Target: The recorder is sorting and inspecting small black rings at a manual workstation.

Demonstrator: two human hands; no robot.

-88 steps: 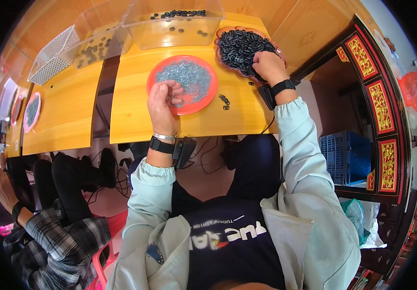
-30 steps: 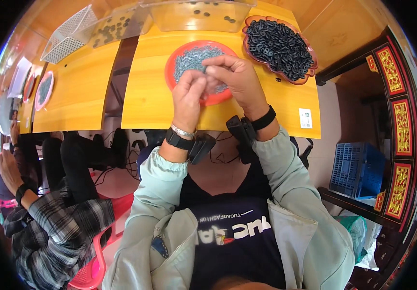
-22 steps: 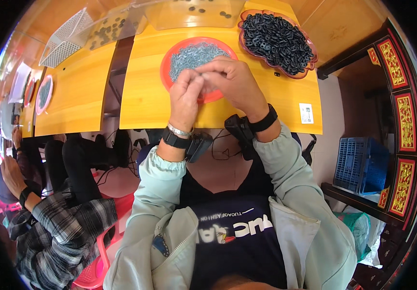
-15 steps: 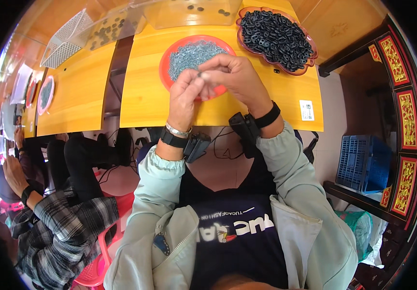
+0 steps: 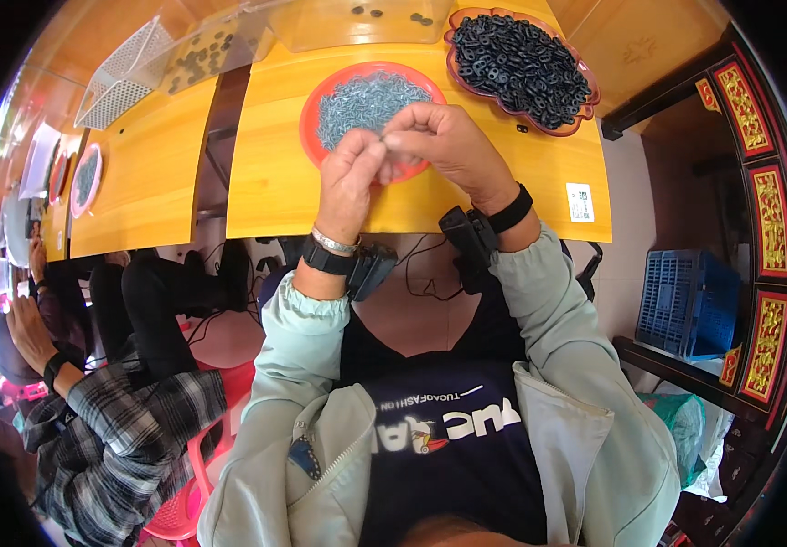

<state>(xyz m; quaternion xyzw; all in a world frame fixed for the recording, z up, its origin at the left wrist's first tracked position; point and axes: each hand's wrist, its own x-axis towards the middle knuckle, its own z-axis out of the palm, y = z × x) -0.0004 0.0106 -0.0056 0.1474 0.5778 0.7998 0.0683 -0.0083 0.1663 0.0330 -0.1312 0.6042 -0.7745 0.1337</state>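
Red dish of grey clips sits behind both hands, beside brown tray.

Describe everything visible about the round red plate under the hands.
The red plate is round and shallow, with a smooth, plastic-looking rim. It lies flat on the yellow wooden table, left of a darker scalloped tray of black rings. It holds a loose heap of small grey-blue metal pieces. The left hand and right hand meet fingertip to fingertip above its near edge and hide that part.
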